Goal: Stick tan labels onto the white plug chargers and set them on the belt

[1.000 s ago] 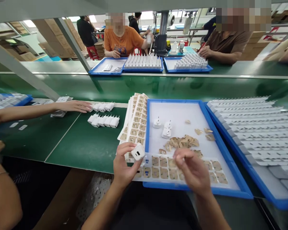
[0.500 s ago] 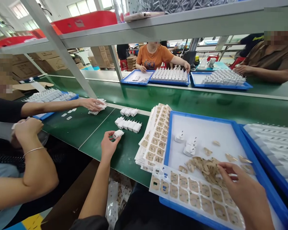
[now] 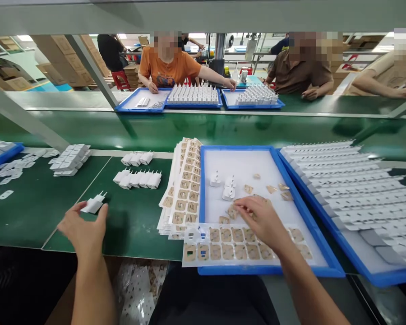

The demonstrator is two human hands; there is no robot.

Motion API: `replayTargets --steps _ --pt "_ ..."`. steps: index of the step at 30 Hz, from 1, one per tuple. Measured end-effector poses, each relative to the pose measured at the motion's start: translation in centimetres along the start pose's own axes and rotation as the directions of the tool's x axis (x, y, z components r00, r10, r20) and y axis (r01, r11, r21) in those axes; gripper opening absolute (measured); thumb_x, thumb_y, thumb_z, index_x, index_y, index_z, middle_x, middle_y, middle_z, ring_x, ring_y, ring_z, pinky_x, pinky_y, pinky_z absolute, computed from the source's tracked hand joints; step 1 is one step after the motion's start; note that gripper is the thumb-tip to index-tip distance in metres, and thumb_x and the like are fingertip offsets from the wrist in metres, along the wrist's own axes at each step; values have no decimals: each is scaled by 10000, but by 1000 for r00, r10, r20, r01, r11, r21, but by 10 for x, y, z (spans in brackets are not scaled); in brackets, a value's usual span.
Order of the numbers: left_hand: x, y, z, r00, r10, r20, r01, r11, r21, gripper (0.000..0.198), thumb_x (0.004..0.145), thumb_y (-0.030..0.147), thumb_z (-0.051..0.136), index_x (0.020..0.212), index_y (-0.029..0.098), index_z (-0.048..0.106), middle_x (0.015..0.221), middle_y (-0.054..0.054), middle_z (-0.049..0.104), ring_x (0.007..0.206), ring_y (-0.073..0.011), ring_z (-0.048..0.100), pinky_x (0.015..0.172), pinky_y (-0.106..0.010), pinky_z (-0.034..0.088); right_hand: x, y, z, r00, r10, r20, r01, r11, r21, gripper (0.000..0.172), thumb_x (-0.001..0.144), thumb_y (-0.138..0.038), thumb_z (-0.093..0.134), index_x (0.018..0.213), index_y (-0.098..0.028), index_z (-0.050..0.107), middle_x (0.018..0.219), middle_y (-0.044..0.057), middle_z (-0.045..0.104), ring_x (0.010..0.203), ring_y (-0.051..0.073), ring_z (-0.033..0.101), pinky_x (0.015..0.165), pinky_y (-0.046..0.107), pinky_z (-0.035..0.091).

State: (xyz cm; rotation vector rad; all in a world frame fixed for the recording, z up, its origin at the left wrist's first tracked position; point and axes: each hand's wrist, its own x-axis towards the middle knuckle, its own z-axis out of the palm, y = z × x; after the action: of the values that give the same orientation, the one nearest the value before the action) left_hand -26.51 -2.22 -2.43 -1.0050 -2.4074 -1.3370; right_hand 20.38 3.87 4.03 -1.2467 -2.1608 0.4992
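Note:
My left hand (image 3: 86, 228) holds a white two-pin charger plug (image 3: 94, 204) between thumb and fingers, its pins pointing up and right, low over the green bench. My right hand (image 3: 259, 219) is over the blue-rimmed tray (image 3: 203, 180), thumb and fingertips pinched together; anything between them is too small to make out. Beneath it lie loose tan adhesive pieces (image 3: 232, 211), partly hidden by the hand. A sheet of tan stickers (image 3: 228, 250) lies across the tray's near edge, under my right forearm. Farther back in the tray stand a few white plugs (image 3: 228, 189).
Left of the tray is a stack of sticker sheets (image 3: 186, 189), with rows of white plugs (image 3: 138, 178) beside it. A second blue tray (image 3: 325, 239) full of plugs stands right. Stacked plugs (image 3: 71, 159) sit at left. Co-workers (image 3: 171, 65) sit across the bench; a shelf beam (image 3: 203, 18) crosses above.
The view has swung right. The plug in my left hand now shows its pins, where its flat end faced me before. My right hand has moved leftward across the pile of tan pieces.

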Motion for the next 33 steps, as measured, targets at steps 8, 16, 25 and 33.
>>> replayTargets --steps 8,16,25,33 --pt "-107 124 -25 190 107 976 148 979 -137 506 922 629 535 730 182 671 690 -16 682 585 -164 611 610 -266 443 -9 -54 63 965 -103 242 69 987 144 99 957 -209 624 858 -207 617 861 42 703 790 200 669 682 307 523" --pt "-122 123 -22 84 177 981 381 904 -195 457 946 555 533 717 170 622 577 22 587 524 -126 566 572 -235 413 -27 -68 91 962 -203 180 139 938 318 167 961 -180 604 1102 -218 685 999 75 716 920 220 677 789 344 570" --pt "-129 128 -18 77 155 985 522 835 -172 421 874 570 642 766 165 619 586 24 590 487 -101 537 498 -210 376 -31 -68 102 972 -234 -15 231 941 246 138 994 -184 566 944 -219 689 895 67 754 806 208 698 714 341 560" --pt "-131 127 -14 165 123 979 473 861 -188 387 859 526 660 714 172 603 573 26 603 481 -112 547 528 -225 426 -33 -68 97 961 -263 -89 277 934 226 156 995 -184 579 920 -222 710 868 59 778 777 193 721 712 323 559"
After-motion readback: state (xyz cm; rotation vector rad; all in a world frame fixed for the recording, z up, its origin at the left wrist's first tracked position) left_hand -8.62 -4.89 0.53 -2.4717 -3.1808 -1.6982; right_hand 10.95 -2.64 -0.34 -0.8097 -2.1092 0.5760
